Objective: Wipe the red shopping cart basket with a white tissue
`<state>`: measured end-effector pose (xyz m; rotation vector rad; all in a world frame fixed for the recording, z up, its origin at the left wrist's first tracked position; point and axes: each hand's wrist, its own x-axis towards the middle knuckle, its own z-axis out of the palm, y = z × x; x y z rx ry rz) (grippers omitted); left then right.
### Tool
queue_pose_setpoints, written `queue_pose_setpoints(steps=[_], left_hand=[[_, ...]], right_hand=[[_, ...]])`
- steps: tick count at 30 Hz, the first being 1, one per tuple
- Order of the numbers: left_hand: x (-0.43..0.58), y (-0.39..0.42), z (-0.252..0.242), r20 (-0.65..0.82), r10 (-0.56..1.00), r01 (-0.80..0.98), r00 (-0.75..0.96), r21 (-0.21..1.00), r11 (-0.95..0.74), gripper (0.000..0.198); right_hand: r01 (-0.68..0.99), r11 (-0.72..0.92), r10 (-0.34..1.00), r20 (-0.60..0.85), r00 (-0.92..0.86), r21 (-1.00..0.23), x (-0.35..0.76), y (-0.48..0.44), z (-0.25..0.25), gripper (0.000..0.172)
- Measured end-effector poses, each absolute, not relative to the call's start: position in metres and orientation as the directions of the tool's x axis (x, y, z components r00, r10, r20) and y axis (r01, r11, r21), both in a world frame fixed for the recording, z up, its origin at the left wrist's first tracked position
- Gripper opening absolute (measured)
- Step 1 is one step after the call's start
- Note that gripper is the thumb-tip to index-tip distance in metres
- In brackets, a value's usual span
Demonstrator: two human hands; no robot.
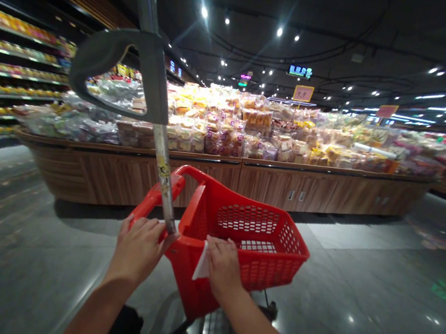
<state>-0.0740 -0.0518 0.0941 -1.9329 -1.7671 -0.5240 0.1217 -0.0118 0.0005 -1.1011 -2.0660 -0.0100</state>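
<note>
1. Gripping the handle [156,200] of the red shopping basket [259,266] with my left hand [139,249], fingers [143,228] curled shut, just beside a metal pole [162,175].
2. My right hand [224,267] clasps the basket's rim, fingers [217,249] closed over a white paper slip [201,263].
3. Bagged pastries [212,127] lie heaped on a wooden desk [122,172] ahead.

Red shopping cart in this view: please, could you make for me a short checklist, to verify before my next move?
1. Left hand around the red handle of the cart: ok, the fingers curl over it.
2. Right hand on the rim of the red plastic shopping basket: ok, it rests on the near rim.
3. White paper under the right hand: cannot tell if it is held firmly; it hangs over the basket's rim.
4. Metal pole with grey grip: not ok, it blocks part of the forward view.
5. Cart wheels: cannot tell, they are mostly hidden.
</note>
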Motion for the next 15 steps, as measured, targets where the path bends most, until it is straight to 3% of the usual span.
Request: queue_pose_setpoints(steps=[4,10,15], left_hand=[[-0.086,-0.043,0.095,0.547,0.831,0.995,0.097,-0.056,-0.079,0.031],[-0.092,-0.038,0.093,0.529,0.842,0.994,0.107,-0.073,-0.08,0.031],[-0.09,-0.039,0.09,0.567,0.817,0.993,0.104,-0.098,-0.059,0.03]], right_hand=[[0.734,0.604,0.716,0.617,-0.328,-0.311,0.141,-0.004,-0.007,0.041],[0.82,0.482,0.751,0.627,-0.205,-0.309,0.201,0.001,-0.032,0.042],[0.8,0.508,0.74,0.636,-0.217,-0.319,0.159,0.001,-0.02,0.035]])
